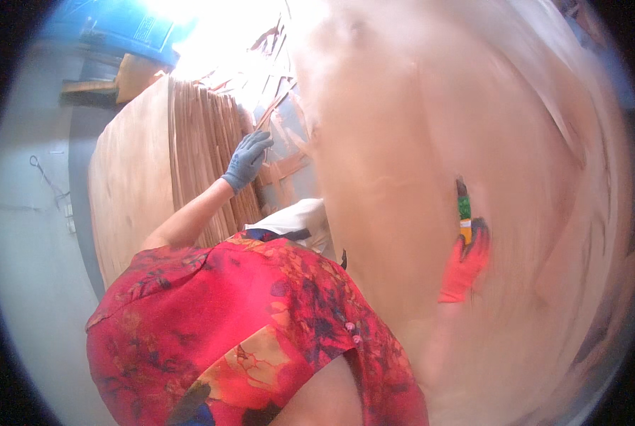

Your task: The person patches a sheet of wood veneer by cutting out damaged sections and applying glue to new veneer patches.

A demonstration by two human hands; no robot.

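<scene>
Sheet [381, 184] on my right, stack [207, 142] at left: right fingers [479, 233] clasping the tool [464, 207], left fingers [258, 140] unclear, how much is done I can't tell.

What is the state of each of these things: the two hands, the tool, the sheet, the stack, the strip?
Left hand: grey-gloved, raised beside the stack; grip unclear.
Right hand: red-gloved, closed around the tool.
Tool: held, dark tip pointing away from the hand.
Sheet: spread out, uneven at right.
Stack: many thin layers, close together.
Strip: slanted; whether held, unclear.
</scene>
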